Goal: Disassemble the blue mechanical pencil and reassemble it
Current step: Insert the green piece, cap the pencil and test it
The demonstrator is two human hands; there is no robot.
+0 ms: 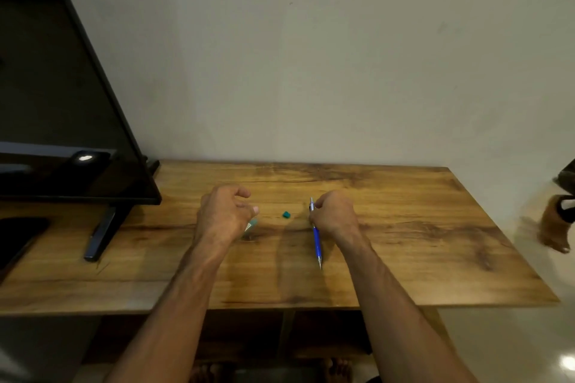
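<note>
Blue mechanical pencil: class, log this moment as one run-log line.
right hand: grips blue mechanical pencil, tip toward camera | left hand: curled over pale object | small green piece: on wooden table between hands

My two hands are over the middle of the table (404,227), left hand (222,214) and right hand (334,216) apart, a small cap (286,214) lying on the table between them. The pencil (316,239) is in my right hand, tip toward me. A monitor (62,102) stands at the table's far left, against the wall (311,56).
</note>
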